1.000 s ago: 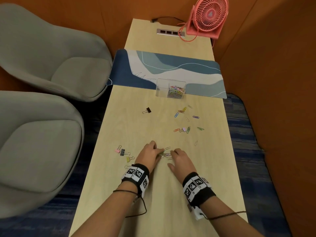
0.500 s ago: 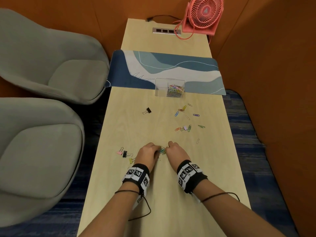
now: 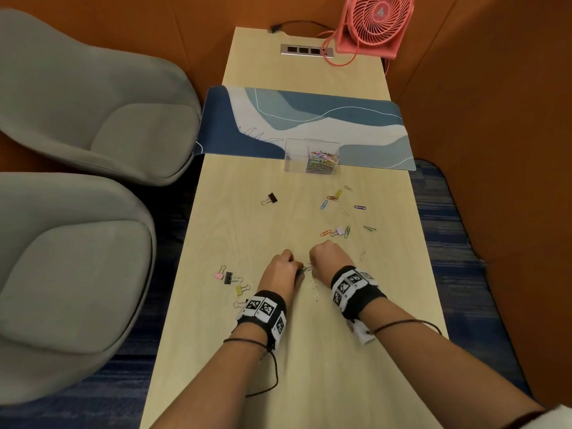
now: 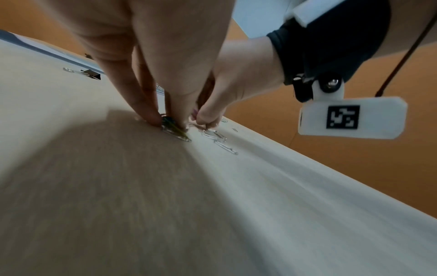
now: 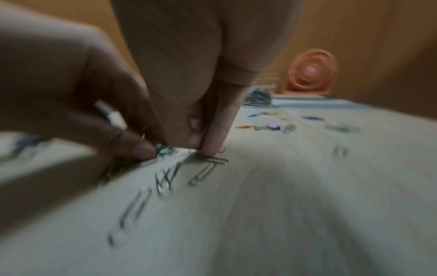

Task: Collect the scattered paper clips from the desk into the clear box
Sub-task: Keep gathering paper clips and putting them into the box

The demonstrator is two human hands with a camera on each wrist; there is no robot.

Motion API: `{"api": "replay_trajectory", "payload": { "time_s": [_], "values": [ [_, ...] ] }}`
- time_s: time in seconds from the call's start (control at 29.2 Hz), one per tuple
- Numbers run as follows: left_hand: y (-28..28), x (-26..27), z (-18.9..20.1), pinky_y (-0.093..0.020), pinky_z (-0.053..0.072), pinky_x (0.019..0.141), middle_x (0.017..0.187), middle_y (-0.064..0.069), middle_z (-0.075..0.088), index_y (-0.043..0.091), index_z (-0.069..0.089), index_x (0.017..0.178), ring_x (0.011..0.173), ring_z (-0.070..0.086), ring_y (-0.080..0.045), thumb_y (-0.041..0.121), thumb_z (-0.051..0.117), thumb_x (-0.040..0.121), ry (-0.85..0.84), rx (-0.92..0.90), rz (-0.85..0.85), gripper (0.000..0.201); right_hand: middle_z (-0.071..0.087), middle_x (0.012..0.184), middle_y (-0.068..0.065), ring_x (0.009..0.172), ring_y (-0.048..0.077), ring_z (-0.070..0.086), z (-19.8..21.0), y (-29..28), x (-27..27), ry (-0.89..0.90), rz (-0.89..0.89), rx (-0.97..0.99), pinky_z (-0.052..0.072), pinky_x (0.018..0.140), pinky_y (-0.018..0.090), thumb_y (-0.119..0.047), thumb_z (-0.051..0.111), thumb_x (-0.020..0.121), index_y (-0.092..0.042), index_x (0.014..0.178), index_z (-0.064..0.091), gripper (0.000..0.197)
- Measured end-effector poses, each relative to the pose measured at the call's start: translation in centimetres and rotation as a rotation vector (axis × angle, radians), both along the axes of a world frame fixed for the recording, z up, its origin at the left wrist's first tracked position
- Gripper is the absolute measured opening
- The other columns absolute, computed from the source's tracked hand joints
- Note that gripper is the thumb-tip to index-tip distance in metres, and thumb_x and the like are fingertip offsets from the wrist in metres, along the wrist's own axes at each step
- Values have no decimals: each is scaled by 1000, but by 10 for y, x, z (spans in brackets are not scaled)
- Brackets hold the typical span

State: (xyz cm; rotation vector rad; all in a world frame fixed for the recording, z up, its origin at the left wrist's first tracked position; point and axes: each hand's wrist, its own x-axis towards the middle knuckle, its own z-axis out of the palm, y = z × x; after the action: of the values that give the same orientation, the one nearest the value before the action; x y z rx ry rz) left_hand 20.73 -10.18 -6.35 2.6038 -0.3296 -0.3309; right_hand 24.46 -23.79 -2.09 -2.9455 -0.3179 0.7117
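Paper clips [image 4: 176, 130] are being pinched off the desk [image 3: 309, 366] by left hand [image 3: 280, 272] and right hand [image 3: 328, 258], best bunched tight before lifting.

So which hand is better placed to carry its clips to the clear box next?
Probably the right hand: the clear box lies ahead on its side, while the left hand would reach across.

Clear box [image 3: 312, 156] behind scattered paper clips [image 3: 343, 212] on desk [image 3: 235, 230].
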Motion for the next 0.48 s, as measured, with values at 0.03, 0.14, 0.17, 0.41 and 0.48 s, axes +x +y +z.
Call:
{"api": "replay_trajectory", "payload": {
  "time_s": [0.03, 0.14, 0.17, 0.41, 0.48],
  "values": [
    [0, 3, -1, -37, 50, 80, 100, -8, 56, 12, 72, 106, 88, 56, -26, 23, 58, 93, 3, -6, -4, 22, 69, 91, 8, 87, 22, 64, -2, -8, 3, 3, -120, 97, 52, 82, 29, -9, 63, 80, -10, 88, 72, 12],
    [-1, 8, 1, -35, 49, 80, 99, -8, 61, 11, 73, 103, 88, 59, -26, 21, 56, 93, 6, -2, -9, 22, 71, 72, -5, 72, 9, 65, -6, -36, 4, 24, -476, 440, 50, 77, 16, -15, 76, 66, -16, 73, 76, 7],
    [-2, 9, 1, -35, 49, 80, 98, -8, 62, 11, 73, 100, 88, 60, -26, 21, 56, 93, 6, 4, -10, 21, 72, 70, -6, 69, 9, 67, -7, -44, 1, 35, -578, 544, 52, 74, 15, -14, 79, 64, -16, 70, 76, 7],
    [-2, 22, 4, -29, 51, 82, 92, -5, 70, 11, 74, 93, 86, 63, -21, 17, 59, 93, 65, -46, 89, 17, 75, 78, 10, 80, 28, 73, -15, -67, -22, 168, -904, 977, 58, 84, 42, -4, 81, 62, -7, 72, 76, 11],
    [-2, 27, 4, -26, 53, 82, 91, -4, 72, 11, 76, 91, 84, 65, -18, 15, 64, 90, 106, -101, 158, 12, 74, 86, 16, 84, 32, 71, -14, -69, -23, 205, -1004, 1115, 57, 85, 40, 3, 79, 65, 1, 75, 73, 12]
  ]
}}
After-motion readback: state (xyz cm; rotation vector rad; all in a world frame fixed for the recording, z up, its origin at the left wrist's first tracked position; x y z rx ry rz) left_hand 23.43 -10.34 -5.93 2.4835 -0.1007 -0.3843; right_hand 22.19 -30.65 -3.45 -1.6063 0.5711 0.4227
